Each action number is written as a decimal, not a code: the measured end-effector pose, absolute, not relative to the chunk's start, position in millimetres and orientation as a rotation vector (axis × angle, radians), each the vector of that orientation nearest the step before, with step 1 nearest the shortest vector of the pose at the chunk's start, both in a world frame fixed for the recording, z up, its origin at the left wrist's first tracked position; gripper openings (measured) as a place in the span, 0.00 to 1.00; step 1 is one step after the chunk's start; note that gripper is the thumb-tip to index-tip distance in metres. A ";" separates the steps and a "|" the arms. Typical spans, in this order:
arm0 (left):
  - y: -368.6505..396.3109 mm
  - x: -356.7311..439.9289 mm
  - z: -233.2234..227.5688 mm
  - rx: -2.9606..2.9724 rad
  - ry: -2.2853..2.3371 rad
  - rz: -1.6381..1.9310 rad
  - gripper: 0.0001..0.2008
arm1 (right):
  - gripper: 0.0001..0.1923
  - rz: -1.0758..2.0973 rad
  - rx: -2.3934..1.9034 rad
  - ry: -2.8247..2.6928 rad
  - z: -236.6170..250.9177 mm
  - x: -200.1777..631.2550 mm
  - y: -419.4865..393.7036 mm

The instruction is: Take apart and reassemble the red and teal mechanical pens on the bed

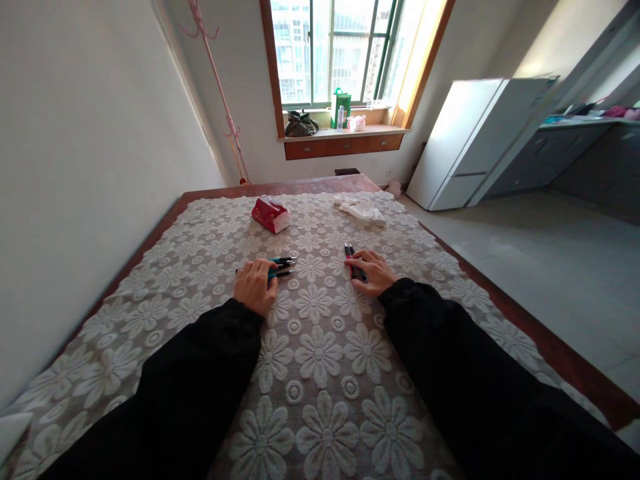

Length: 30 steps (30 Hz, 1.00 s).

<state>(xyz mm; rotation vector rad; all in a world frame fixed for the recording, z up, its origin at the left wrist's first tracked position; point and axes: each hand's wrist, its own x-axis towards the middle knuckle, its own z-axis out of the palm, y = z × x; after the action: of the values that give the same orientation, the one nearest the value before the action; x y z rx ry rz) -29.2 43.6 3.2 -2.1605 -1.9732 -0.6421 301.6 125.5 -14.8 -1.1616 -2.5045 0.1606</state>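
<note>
My left hand (256,287) rests on the tablecloth (320,353), its fingers curled over several teal and black pens (281,265). Their tips point right and stick out past the fingers. Opposite it, my right hand (374,272) is closed around a second group of pens (349,252), one red and the others dark, whose ends point away from me. Palms and fingers hide parts of both groups, so how many pens each has is hard to tell. A gap of patterned cloth lies between the hands.
Beyond my hands are a red tissue pack (270,214) and a crumpled white plastic bag (363,211). The wooden table edge (320,182) shows past the cloth. A wall stands close on the left; a white fridge (465,140) is at the right, and a windowsill holds bags.
</note>
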 end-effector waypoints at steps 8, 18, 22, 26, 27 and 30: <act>42.2 -27.6 2.1 -2.213 -1.966 -0.598 0.13 | 0.27 0.152 -0.911 -2.620 -16.9 315.6 136.1; 43.6 -30.7 1.3 -2.205 -1.955 -0.553 0.12 | 0.22 0.075 -0.884 -2.604 -10.3 310.6 129.8; 43.9 -31.1 1.6 -2.210 -1.941 -0.542 0.08 | 0.14 0.039 -0.953 -2.527 -10.4 308.4 126.6; 45.9 -32.8 -1.3 -2.254 -1.914 -0.604 0.08 | 0.11 0.018 -1.054 -2.477 -14.0 309.0 128.9; 46.3 -33.2 -1.8 -2.276 -1.901 -0.657 0.08 | 0.11 0.009 -1.068 -2.468 -14.2 309.7 129.7; 44.5 -30.4 1.0 -2.336 -1.817 -0.969 0.11 | 0.11 -0.105 -1.048 -2.402 -9.3 308.5 127.1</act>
<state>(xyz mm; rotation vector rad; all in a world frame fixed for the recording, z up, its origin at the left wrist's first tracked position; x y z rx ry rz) -30.4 44.5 1.0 -2.3359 -1.8168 -0.9692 308.5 127.1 -9.3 -1.0483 -2.4016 -0.1053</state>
